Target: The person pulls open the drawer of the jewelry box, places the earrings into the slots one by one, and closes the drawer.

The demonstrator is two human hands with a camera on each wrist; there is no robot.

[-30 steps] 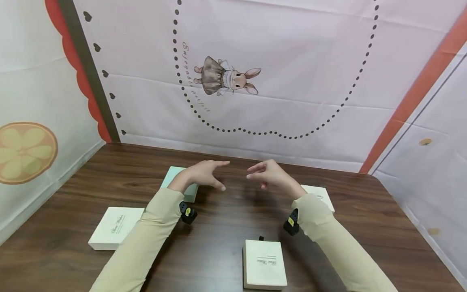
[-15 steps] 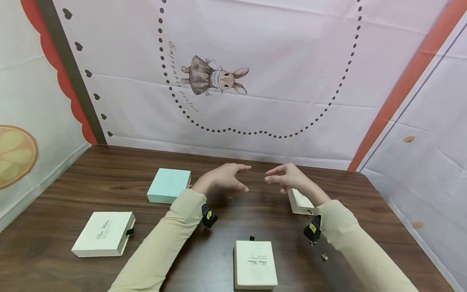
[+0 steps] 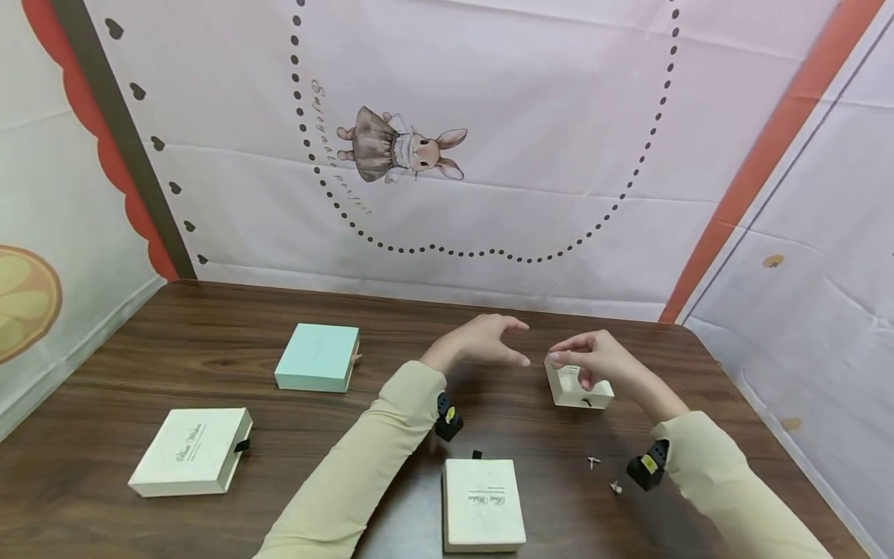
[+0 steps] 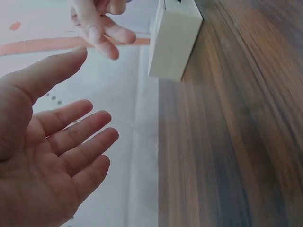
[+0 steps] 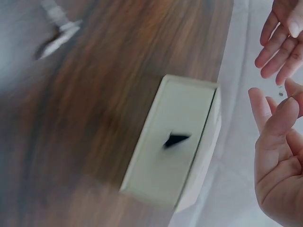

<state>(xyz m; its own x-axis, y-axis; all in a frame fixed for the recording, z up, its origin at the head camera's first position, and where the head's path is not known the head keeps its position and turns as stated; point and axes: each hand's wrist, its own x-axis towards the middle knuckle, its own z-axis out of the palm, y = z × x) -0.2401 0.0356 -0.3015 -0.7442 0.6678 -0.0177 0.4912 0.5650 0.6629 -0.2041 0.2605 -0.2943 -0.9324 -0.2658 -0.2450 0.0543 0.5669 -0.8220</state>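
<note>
On the bench [image 3: 174,326] there are four small boxes. Three of them are cream white: one at the left [image 3: 190,452], one at the near middle [image 3: 483,505], and one at the right [image 3: 578,388] under the right hand [image 3: 594,359]. The fourth box is mint green [image 3: 317,357]. Two tiny metal pieces [image 3: 594,462] [image 3: 616,487] lie on the wood near the right sleeve. Two hands are in view, the left hand [image 3: 482,341] and the right one. One rabbit picture [image 3: 394,147] is on the back wall.
</note>
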